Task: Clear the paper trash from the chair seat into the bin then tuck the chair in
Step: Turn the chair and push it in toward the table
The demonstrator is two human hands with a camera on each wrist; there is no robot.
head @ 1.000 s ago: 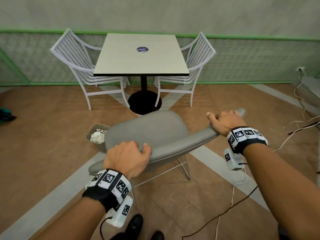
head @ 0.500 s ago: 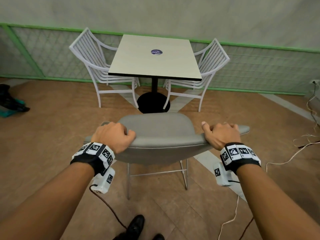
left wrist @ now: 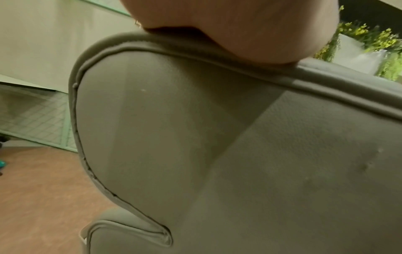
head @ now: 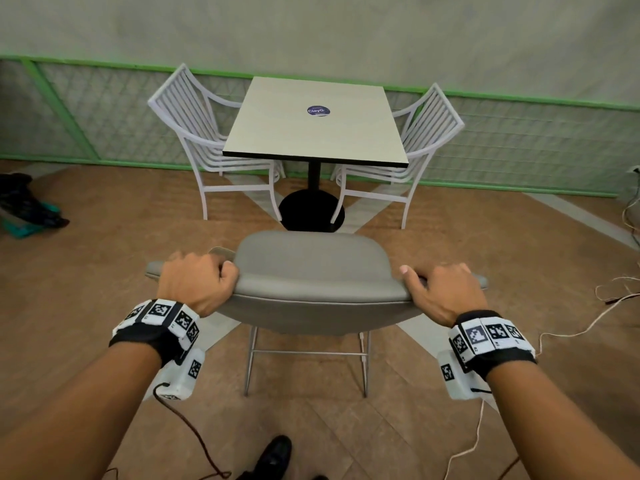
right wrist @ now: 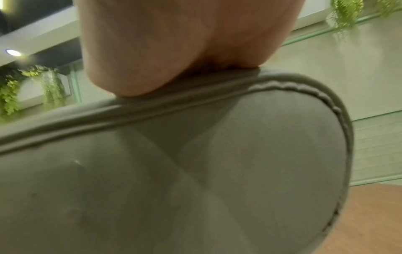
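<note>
A grey padded chair (head: 311, 268) stands square in front of me, its back towards me and its seat facing the square table (head: 315, 123). My left hand (head: 199, 280) grips the left end of the backrest top, fingers curled over the rim. My right hand (head: 441, 289) grips the right end the same way. In the left wrist view the palm of my left hand (left wrist: 250, 29) presses on the grey chair back (left wrist: 195, 137). In the right wrist view my right hand (right wrist: 174, 43) sits on the chair back (right wrist: 217, 171). The seat looks bare. The bin and paper are out of view.
Two white slatted chairs flank the table, one on the left (head: 194, 133) and one on the right (head: 426, 133). The table's black round base (head: 311, 211) lies just beyond the grey chair. Cables (head: 588, 323) trail on the floor at right. Dark items (head: 27, 206) lie at far left.
The grey chair has swung from a slanted pose to face the table squarely and sits closer to it. My left hand shifted to the backrest's left end. The bin has left the view.
</note>
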